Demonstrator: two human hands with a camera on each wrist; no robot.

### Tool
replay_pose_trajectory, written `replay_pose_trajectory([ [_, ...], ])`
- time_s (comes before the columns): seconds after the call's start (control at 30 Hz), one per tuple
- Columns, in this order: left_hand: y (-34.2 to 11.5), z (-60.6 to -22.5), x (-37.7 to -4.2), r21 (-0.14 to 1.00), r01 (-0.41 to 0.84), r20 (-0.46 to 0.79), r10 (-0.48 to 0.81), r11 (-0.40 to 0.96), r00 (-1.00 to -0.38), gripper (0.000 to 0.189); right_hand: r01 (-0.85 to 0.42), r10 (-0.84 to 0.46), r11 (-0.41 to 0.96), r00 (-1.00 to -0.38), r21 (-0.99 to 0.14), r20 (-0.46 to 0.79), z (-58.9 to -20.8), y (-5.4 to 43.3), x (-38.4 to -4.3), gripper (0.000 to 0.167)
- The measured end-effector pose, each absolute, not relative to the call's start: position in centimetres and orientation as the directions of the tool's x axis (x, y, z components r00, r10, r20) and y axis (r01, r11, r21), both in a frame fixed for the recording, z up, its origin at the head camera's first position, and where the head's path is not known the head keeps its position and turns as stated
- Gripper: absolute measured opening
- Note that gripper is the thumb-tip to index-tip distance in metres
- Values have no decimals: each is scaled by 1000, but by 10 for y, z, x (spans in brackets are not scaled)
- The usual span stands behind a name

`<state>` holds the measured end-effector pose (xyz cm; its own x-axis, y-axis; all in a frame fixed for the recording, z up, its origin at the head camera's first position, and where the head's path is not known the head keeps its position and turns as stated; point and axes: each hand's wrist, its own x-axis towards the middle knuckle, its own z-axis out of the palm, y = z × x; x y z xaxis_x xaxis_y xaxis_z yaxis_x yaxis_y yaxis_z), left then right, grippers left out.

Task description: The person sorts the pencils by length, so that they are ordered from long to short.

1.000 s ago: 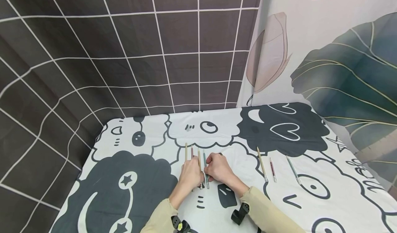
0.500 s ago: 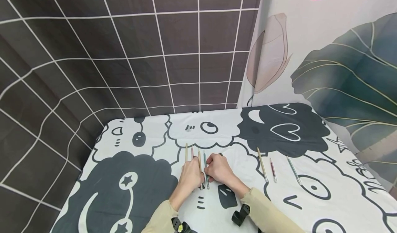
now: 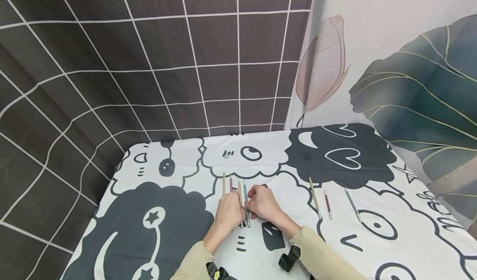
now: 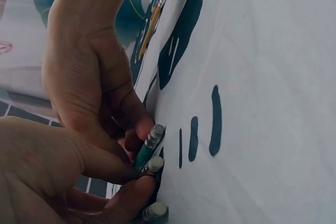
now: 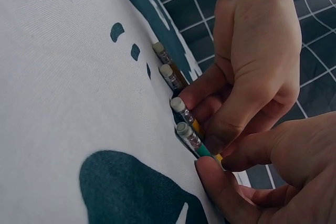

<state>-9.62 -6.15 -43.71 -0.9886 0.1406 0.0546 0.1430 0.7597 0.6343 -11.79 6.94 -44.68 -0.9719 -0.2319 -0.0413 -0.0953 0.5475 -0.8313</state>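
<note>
Several pencils with eraser ends lie side by side on the cloth at the centre of the head view. My left hand [image 3: 230, 210] pinches a yellow pencil [image 3: 240, 187] between thumb and finger. Immediately to its right, my right hand [image 3: 262, 201] holds a green pencil [image 3: 245, 192] between thumb and fingertips. The two eraser ends sit close together in the right wrist view, the green pencil [image 5: 202, 150] nearest the right thumb. Left of them lie another yellow pencil [image 3: 224, 181] and a red pencil [image 3: 231, 182], their middles hidden under the left hand.
To the right, a yellow pencil [image 3: 314, 198], a short red pencil [image 3: 328, 204] and a green pencil [image 3: 352, 204] lie apart on the patterned cloth [image 3: 290, 247]. A dark grid curtain [image 3: 216, 81] hangs behind the table, and a leaf-print curtain [image 3: 372, 89] at right.
The green pencil has shifted very slightly left, towards the yellow one in the left hand. Both hands stay almost where they were.
</note>
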Motion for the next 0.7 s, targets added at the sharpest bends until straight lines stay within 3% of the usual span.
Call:
replay_pose_trajectory([
  [0.7,-60,-434,-96,599,166,111,124,783,-986,17,-115,-250,522,-968,-845,-23,-447,72,-117,18],
])
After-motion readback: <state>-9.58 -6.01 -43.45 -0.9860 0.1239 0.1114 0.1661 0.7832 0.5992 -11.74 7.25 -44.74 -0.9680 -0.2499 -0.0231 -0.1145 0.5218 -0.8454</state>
